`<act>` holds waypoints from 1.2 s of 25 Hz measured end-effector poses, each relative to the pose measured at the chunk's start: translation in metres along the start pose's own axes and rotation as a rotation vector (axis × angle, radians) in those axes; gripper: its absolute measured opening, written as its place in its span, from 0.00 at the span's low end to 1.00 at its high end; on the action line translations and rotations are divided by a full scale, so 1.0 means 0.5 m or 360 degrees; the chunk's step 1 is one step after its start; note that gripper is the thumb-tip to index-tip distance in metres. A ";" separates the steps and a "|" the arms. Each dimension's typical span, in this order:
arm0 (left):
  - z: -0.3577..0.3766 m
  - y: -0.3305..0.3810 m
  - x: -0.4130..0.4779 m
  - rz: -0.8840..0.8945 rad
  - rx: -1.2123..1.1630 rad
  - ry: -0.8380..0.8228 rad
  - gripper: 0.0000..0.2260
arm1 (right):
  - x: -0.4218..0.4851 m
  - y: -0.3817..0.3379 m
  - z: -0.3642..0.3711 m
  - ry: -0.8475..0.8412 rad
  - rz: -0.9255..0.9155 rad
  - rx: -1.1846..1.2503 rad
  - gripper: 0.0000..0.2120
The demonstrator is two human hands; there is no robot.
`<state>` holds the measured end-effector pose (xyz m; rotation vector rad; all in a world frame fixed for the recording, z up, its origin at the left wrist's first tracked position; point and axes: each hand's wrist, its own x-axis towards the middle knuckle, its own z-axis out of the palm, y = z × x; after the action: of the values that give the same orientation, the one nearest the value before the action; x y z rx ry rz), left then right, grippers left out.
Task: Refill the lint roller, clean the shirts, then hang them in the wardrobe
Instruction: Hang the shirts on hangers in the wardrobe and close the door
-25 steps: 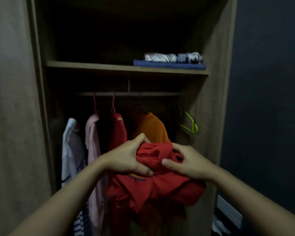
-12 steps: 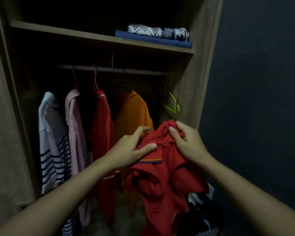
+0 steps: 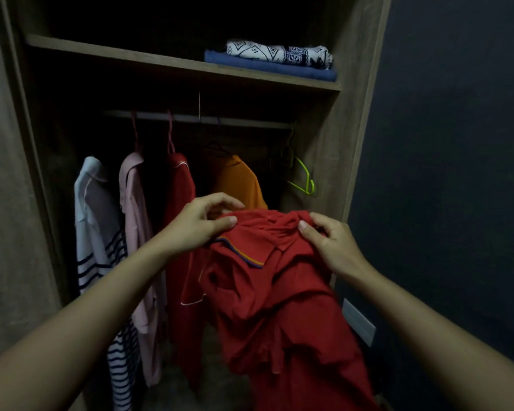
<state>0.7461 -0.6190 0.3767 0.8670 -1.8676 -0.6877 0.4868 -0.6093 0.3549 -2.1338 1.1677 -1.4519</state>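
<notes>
Four hung garments crowded the rail (image 3: 196, 118) from its left to its middle: a striped shirt (image 3: 92, 218), a pink shirt (image 3: 134, 203), a dark red shirt (image 3: 178, 185) and an orange shirt (image 3: 238, 182), close together. A dark gap lay between the orange shirt and the green hanger (image 3: 304, 179) near the rail's right end. The red shirt (image 3: 273, 292), gripped by the left hand (image 3: 202, 223) and right hand (image 3: 327, 244), blocked the wardrobe's lower right opening. Folded clothes (image 3: 267, 59) filled the right end of the shelf (image 3: 131, 53).
</notes>
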 end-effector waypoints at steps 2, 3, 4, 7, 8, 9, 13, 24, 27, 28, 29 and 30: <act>0.005 0.007 0.008 0.0060 0.0062 0.0208 0.10 | -0.009 0.002 -0.004 -0.0126 -0.0001 0.0052 0.05; 0.010 0.016 0.010 0.0108 0.0028 0.0292 0.10 | -0.014 0.007 -0.008 -0.0222 0.0011 0.0082 0.04; 0.018 0.025 0.012 0.0153 -0.0022 0.0339 0.10 | -0.019 0.012 -0.011 -0.0342 0.0010 0.0100 0.07; 0.053 0.035 0.016 0.0263 0.0105 0.0299 0.11 | -0.036 0.010 -0.009 -0.0598 0.0059 0.0136 0.23; 0.063 0.037 0.017 0.0283 0.0178 0.0263 0.12 | -0.039 0.003 -0.003 -0.0596 0.0092 0.0137 0.24; 0.067 0.041 0.019 0.0291 0.0228 0.0235 0.13 | -0.040 -0.004 0.004 -0.0552 0.0114 0.0122 0.25; 0.047 0.065 0.033 0.0334 0.0288 0.0022 0.17 | -0.028 -0.035 0.035 -0.0306 0.0120 0.0109 0.27; -0.015 0.025 -0.045 0.0286 0.0918 -0.0154 0.21 | 0.030 -0.085 0.085 -0.0157 -0.0411 -0.0600 0.08; -0.050 0.024 -0.045 0.0196 0.1079 -0.0253 0.15 | 0.022 -0.070 0.079 -0.0254 -0.0281 -0.0415 0.12; -0.058 0.028 -0.045 0.0188 0.1026 -0.0245 0.15 | 0.022 -0.067 0.067 -0.0340 -0.0273 -0.0387 0.15; -0.064 0.033 -0.047 0.0183 0.0903 -0.0235 0.16 | 0.022 -0.066 0.050 -0.0491 -0.0279 -0.0412 0.18; -0.066 0.040 -0.050 0.0175 0.0740 -0.0233 0.19 | 0.022 -0.062 0.035 -0.0664 -0.0290 -0.0496 0.22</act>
<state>0.7784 -0.5905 0.3924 1.0143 -2.2345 -0.2524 0.5176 -0.6017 0.3739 -2.6468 1.1157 -0.8572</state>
